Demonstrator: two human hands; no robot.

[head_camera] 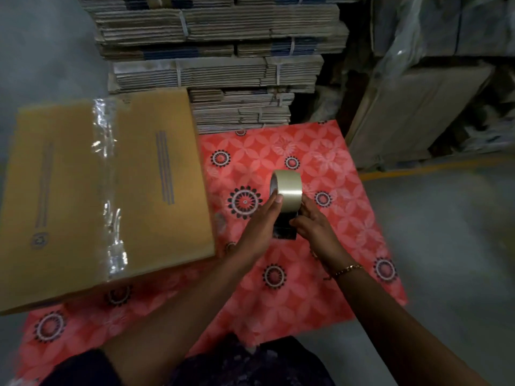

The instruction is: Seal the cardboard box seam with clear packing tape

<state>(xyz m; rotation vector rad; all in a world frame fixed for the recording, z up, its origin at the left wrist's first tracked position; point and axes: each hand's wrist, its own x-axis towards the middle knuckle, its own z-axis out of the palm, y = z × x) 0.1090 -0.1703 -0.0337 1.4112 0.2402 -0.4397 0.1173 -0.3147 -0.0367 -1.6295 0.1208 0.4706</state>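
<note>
A brown cardboard box (156, 174) lies at the left on a red patterned mat (328, 151). A wrinkled strip of clear tape (107, 185) runs along its middle seam from the far edge to the near edge. To the right of the box, over the mat, both hands hold a roll of clear packing tape (288, 190) mounted on a dark dispenser (284, 231). My left hand (264, 221) grips the roll's left side, its thumb on the rim. My right hand (313, 221) pinches the dispenser just below the roll. Neither hand touches the box.
Tall stacks of bundled flat cardboard (223, 51) stand behind the mat. Plastic-wrapped cartons (434, 79) fill the right background. Grey concrete floor (459, 232) with a yellow line (434, 169) lies to the right. My dark-clothed lap (245, 366) is at the bottom edge.
</note>
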